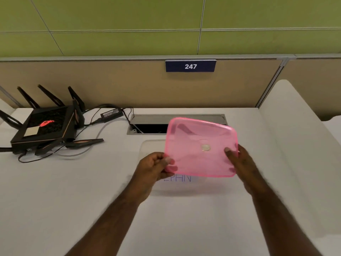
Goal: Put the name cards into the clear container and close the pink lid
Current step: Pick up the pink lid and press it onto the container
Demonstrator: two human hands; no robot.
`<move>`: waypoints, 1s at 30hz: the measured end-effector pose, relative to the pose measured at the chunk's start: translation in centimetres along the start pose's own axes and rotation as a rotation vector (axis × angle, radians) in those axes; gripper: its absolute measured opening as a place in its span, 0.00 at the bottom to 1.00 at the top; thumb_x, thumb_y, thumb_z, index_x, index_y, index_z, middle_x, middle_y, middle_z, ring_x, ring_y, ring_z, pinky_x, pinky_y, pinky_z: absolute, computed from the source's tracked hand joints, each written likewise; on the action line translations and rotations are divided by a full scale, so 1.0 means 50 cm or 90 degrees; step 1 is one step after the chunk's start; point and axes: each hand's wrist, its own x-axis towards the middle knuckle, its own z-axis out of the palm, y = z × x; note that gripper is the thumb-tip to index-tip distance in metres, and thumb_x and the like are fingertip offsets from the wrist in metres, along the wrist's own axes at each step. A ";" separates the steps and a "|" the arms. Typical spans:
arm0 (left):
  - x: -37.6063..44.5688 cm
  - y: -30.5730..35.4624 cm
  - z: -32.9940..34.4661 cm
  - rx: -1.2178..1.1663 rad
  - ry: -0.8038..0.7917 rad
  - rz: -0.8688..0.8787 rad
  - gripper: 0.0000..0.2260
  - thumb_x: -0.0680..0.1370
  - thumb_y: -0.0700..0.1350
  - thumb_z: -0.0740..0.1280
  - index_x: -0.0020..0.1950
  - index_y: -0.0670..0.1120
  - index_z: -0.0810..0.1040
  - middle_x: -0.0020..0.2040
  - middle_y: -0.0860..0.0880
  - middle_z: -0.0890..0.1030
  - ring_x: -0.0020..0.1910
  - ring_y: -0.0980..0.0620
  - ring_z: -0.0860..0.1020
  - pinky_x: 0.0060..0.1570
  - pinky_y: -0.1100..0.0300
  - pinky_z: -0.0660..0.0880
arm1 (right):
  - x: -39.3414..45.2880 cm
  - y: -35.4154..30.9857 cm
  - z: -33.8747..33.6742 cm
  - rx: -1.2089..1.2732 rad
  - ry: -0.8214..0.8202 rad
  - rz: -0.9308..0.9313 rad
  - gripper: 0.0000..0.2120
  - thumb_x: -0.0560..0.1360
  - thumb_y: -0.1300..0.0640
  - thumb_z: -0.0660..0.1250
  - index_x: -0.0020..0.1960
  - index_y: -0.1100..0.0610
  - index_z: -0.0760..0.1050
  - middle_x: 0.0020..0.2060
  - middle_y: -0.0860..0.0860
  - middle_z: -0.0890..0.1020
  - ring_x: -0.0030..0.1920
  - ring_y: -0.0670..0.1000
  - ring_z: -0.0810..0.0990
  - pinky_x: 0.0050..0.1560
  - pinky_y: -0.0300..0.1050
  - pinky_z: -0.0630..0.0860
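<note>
Both forearms enter from the lower edge, bare, and converge toward the centre. The left hand (154,166) is curled, thumb on top and fingers folded beneath, pinching the left edge of the pink lid (200,147). The right hand (239,160) is more extended, thumb laid flat on the lid's upper face near its right edge, the remaining fingers hidden behind and under it. Both wrists are roughly level and held above the surface. The outlines of both arms are slightly blurred.
</note>
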 end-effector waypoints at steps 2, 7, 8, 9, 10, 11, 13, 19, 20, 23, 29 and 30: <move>-0.011 -0.023 -0.049 -0.006 0.055 -0.027 0.08 0.78 0.41 0.67 0.51 0.37 0.78 0.44 0.41 0.84 0.44 0.42 0.83 0.45 0.52 0.82 | 0.008 0.005 0.054 -0.039 0.003 0.006 0.35 0.68 0.41 0.70 0.70 0.54 0.67 0.58 0.54 0.79 0.53 0.57 0.81 0.52 0.59 0.79; -0.032 -0.057 -0.127 0.180 0.286 -0.021 0.05 0.75 0.42 0.70 0.43 0.40 0.82 0.37 0.41 0.83 0.33 0.47 0.83 0.37 0.55 0.82 | 0.014 0.000 0.149 -0.209 0.011 0.017 0.28 0.70 0.43 0.70 0.65 0.57 0.73 0.56 0.53 0.80 0.52 0.55 0.80 0.51 0.48 0.77; -0.033 -0.061 -0.136 0.214 0.308 -0.017 0.05 0.75 0.42 0.70 0.42 0.42 0.82 0.36 0.43 0.84 0.32 0.46 0.83 0.37 0.53 0.83 | 0.013 0.004 0.161 -0.231 0.012 0.024 0.30 0.69 0.41 0.69 0.65 0.56 0.73 0.57 0.55 0.80 0.52 0.57 0.80 0.53 0.51 0.78; -0.031 -0.065 -0.141 0.238 0.320 -0.016 0.05 0.76 0.43 0.70 0.41 0.44 0.81 0.36 0.44 0.83 0.31 0.46 0.82 0.39 0.51 0.83 | 0.010 0.004 0.170 -0.255 0.016 0.031 0.31 0.68 0.38 0.68 0.66 0.55 0.73 0.58 0.56 0.79 0.54 0.58 0.79 0.55 0.55 0.78; -0.028 -0.069 -0.144 0.257 0.326 -0.014 0.04 0.76 0.43 0.69 0.42 0.45 0.81 0.36 0.45 0.83 0.31 0.46 0.82 0.40 0.49 0.83 | 0.008 0.007 0.177 -0.275 0.023 0.035 0.33 0.68 0.37 0.67 0.66 0.54 0.72 0.60 0.56 0.78 0.56 0.59 0.79 0.57 0.57 0.77; -0.024 -0.073 -0.146 0.273 0.329 -0.011 0.03 0.76 0.44 0.69 0.44 0.46 0.80 0.37 0.45 0.83 0.31 0.45 0.83 0.41 0.47 0.83 | 0.005 0.006 0.183 -0.293 0.032 0.039 0.33 0.68 0.36 0.67 0.67 0.54 0.71 0.61 0.57 0.77 0.57 0.60 0.77 0.58 0.59 0.76; -0.012 -0.081 -0.150 0.298 0.338 -0.006 0.05 0.76 0.45 0.68 0.50 0.46 0.79 0.37 0.46 0.82 0.30 0.44 0.83 0.40 0.45 0.82 | 0.000 0.003 0.187 -0.319 0.045 0.043 0.32 0.70 0.38 0.67 0.68 0.53 0.70 0.63 0.58 0.75 0.59 0.61 0.76 0.60 0.59 0.75; 0.019 -0.089 -0.156 0.418 0.275 0.044 0.14 0.78 0.45 0.65 0.63 0.53 0.75 0.44 0.48 0.80 0.42 0.48 0.79 0.46 0.50 0.80 | -0.005 -0.002 0.186 -0.326 0.044 0.050 0.31 0.75 0.44 0.67 0.73 0.50 0.61 0.66 0.59 0.70 0.62 0.62 0.74 0.60 0.62 0.73; 0.022 -0.088 -0.156 0.463 0.252 0.056 0.16 0.79 0.44 0.63 0.67 0.54 0.73 0.50 0.47 0.79 0.48 0.49 0.78 0.51 0.54 0.77 | -0.007 -0.002 0.185 -0.322 0.038 0.042 0.30 0.75 0.45 0.67 0.74 0.49 0.61 0.66 0.59 0.70 0.62 0.62 0.74 0.59 0.62 0.74; 0.029 -0.091 -0.158 0.557 0.183 0.089 0.19 0.81 0.41 0.59 0.71 0.52 0.70 0.65 0.45 0.74 0.62 0.49 0.75 0.62 0.60 0.69 | -0.008 -0.001 0.178 -0.328 0.014 0.013 0.28 0.76 0.47 0.66 0.74 0.48 0.62 0.65 0.59 0.70 0.61 0.61 0.75 0.60 0.59 0.74; 0.030 -0.098 -0.199 0.765 0.073 0.166 0.20 0.82 0.51 0.54 0.75 0.54 0.64 0.78 0.57 0.57 0.67 0.48 0.72 0.62 0.52 0.73 | -0.034 0.012 0.133 -0.501 -0.192 -0.159 0.40 0.72 0.36 0.63 0.77 0.50 0.53 0.79 0.50 0.47 0.77 0.56 0.53 0.73 0.59 0.59; 0.028 -0.094 -0.203 0.810 0.056 0.168 0.22 0.81 0.55 0.51 0.75 0.55 0.62 0.78 0.59 0.56 0.67 0.49 0.71 0.61 0.52 0.74 | -0.040 0.017 0.124 -0.533 -0.244 -0.176 0.45 0.69 0.30 0.61 0.78 0.49 0.48 0.78 0.47 0.42 0.77 0.55 0.48 0.74 0.59 0.56</move>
